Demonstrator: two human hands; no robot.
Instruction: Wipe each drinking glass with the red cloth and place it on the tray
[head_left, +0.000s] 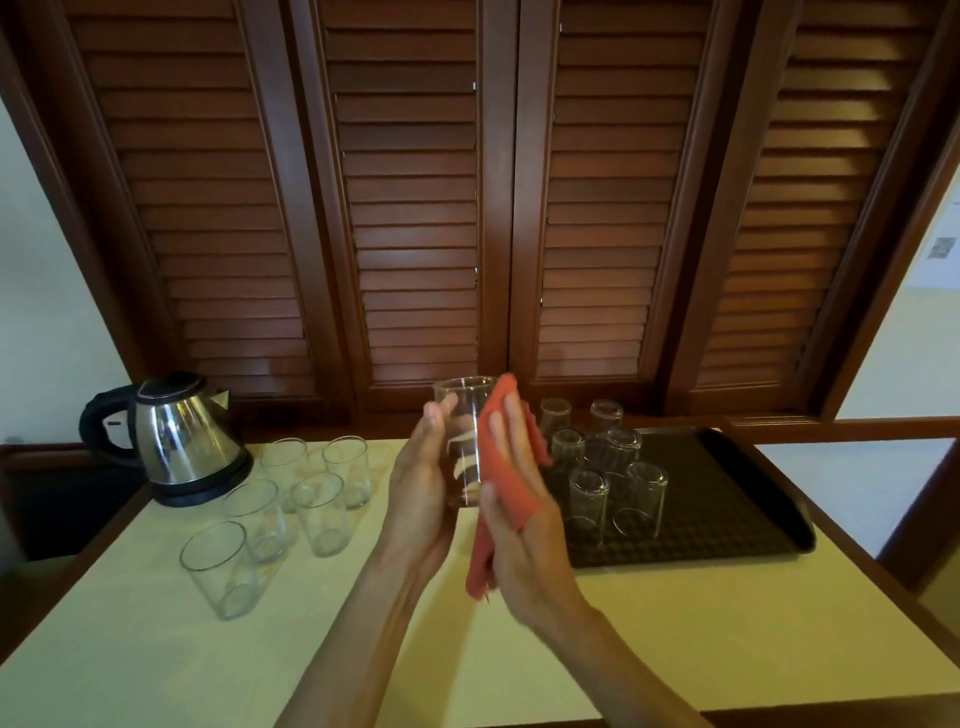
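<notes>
Glass (464, 441) is standing upright in the air just left of the tray (737, 493), the left hand (421, 493) curling round its far side and gripping it. The right hand (519, 499), fingers nearly straight, is pressing the red cloth (506, 467) flat against the glass. Six glasses (602, 467) are sitting upside down on the tray; five upright glasses (291, 499) are waiting further left, beside the kettle (176, 441).

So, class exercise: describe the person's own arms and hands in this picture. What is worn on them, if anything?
Both forearms are bare as far as the picture shows: no sleeves reach into view. The left hand and right hand wear no gloves, and no watch, bracelet or ring can be seen on the sides that show. Two ordinary bare hands, nothing marked on them.
</notes>
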